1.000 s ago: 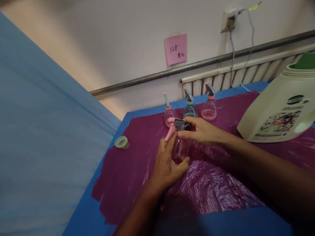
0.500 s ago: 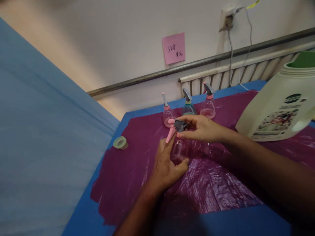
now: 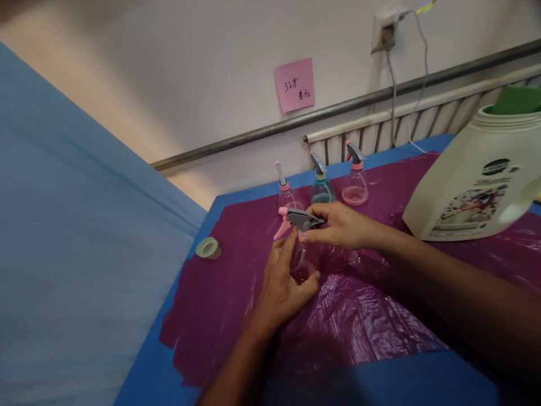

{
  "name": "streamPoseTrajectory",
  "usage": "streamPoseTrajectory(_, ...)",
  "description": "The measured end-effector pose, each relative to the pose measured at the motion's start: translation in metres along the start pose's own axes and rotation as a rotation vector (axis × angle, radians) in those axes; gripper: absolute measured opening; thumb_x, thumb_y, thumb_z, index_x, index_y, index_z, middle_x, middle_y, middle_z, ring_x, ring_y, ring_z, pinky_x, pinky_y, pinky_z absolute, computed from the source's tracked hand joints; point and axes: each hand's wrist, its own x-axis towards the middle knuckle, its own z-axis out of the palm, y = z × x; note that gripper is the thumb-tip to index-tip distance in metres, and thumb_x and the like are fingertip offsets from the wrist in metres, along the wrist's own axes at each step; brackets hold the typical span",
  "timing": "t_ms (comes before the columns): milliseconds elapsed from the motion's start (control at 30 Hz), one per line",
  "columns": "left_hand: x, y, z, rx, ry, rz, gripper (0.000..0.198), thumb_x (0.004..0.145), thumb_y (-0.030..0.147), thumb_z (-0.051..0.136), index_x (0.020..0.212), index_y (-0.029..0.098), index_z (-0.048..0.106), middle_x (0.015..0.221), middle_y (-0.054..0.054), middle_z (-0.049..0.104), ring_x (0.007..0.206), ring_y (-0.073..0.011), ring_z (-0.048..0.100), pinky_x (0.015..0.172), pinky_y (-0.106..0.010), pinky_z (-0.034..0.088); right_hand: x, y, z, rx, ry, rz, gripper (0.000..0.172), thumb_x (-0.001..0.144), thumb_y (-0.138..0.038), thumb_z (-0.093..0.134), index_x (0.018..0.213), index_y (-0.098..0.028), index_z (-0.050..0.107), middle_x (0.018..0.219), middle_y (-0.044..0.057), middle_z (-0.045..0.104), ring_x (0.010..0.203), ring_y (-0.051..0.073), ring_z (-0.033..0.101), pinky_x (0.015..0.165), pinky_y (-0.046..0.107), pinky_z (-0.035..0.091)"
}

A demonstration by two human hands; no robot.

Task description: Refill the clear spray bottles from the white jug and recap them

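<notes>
A clear pink spray bottle (image 3: 305, 264) stands upright before me on purple plastic sheeting (image 3: 228, 293). My left hand (image 3: 284, 279) is wrapped round its body, fingers on the left side and thumb at the front. On top sits a grey spray head (image 3: 301, 219) with a pink nozzle and trigger pointing left. My right hand (image 3: 336, 225) pinches the collar and the back of this head between thumb and fingers. Just behind are a pink spray bottle (image 3: 288, 197), a teal spray bottle (image 3: 323, 192) and another pink spray bottle (image 3: 355, 188) with some liquid at its bottom.
A large cream jug (image 3: 469, 186) with a green piece in its mouth stands at right. To the left lies a small pale green cup (image 3: 208, 248). Behind the blue table (image 3: 389, 378) are a radiator (image 3: 376, 132) and a wall socket (image 3: 384, 34) with a cable.
The spray head has turned, so its nozzle now points further left and its grey top shows at full length. My right hand has shifted slightly with it; my left hand keeps its hold.
</notes>
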Motion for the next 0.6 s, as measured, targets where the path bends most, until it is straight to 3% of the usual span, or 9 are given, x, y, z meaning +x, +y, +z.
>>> streamPoseTrajectory(133,0.003,-0.004,-0.003,0.045,0.005,0.024,0.102,0.093,0.027,0.087,0.178,0.036,0.032,0.170,-0.015,0.055,0.157,-0.0392,0.056,0.128,-0.064,0.052,-0.002,-0.009,0.005,-0.101,0.075,-0.080,0.027,0.096,-0.046,0.084,0.106,-0.023,0.075,0.095,0.001,0.076,0.084,0.019,0.066,0.077,0.033,0.047)
streamPoseTrajectory(267,0.003,-0.007,-0.005,0.150,0.084,0.078,0.092,0.095,0.044,0.092,0.170,0.031,0.042,0.166,-0.017,0.058,0.154,-0.0392,0.058,0.127,-0.064,0.051,-0.003,-0.019,0.017,-0.262,0.174,-0.054,0.026,0.098,-0.045,0.085,0.100,-0.023,0.071,0.093,0.001,0.074,0.081,0.019,0.064,0.074,0.033,0.042)
streamPoseTrajectory(467,0.003,-0.004,-0.006,0.278,0.178,0.066,0.064,0.093,0.045,0.092,0.145,0.025,0.060,0.141,-0.013,0.067,0.132,-0.0357,0.068,0.108,-0.054,0.061,-0.005,-0.025,0.042,-0.374,0.248,-0.113,0.034,0.098,-0.044,0.090,0.103,-0.021,0.066,0.103,0.004,0.074,0.090,0.020,0.065,0.081,0.034,0.041)
streamPoseTrajectory(600,0.005,0.006,-0.005,0.243,0.176,-0.086,0.055,0.094,0.041,0.086,0.141,0.025,0.062,0.128,-0.010,0.068,0.117,-0.0334,0.071,0.094,-0.048,0.061,-0.005,-0.025,0.047,-0.398,0.195,-0.134,0.033,0.099,-0.042,0.089,0.112,-0.020,0.067,0.111,0.007,0.077,0.101,0.023,0.069,0.086,0.035,0.044)
